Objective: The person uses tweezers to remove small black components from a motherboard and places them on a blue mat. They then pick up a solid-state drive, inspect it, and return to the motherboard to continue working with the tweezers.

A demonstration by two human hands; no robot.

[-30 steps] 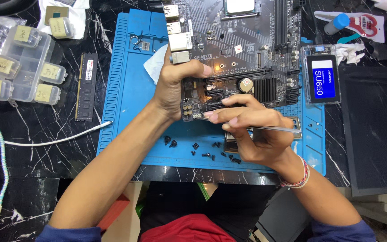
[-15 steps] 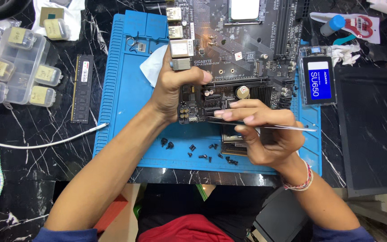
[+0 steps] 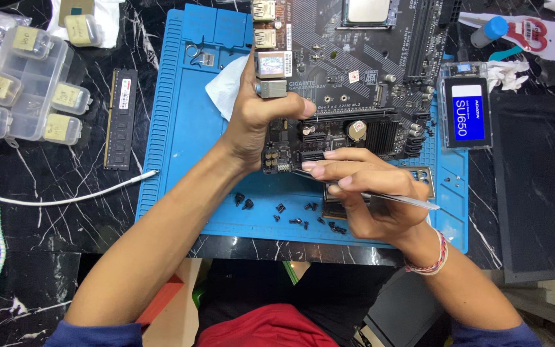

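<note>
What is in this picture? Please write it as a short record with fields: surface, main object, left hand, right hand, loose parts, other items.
surface: blue work mat on a dark marbled table
main object: black circuit board lying on the mat
left hand: left hand grips the board's near left edge
right hand: right hand holds thin metal tweezers, tip at the board's near edge
loose parts: small black screws on the mat
other items: memory stick, clear parts box, white cable
</note>
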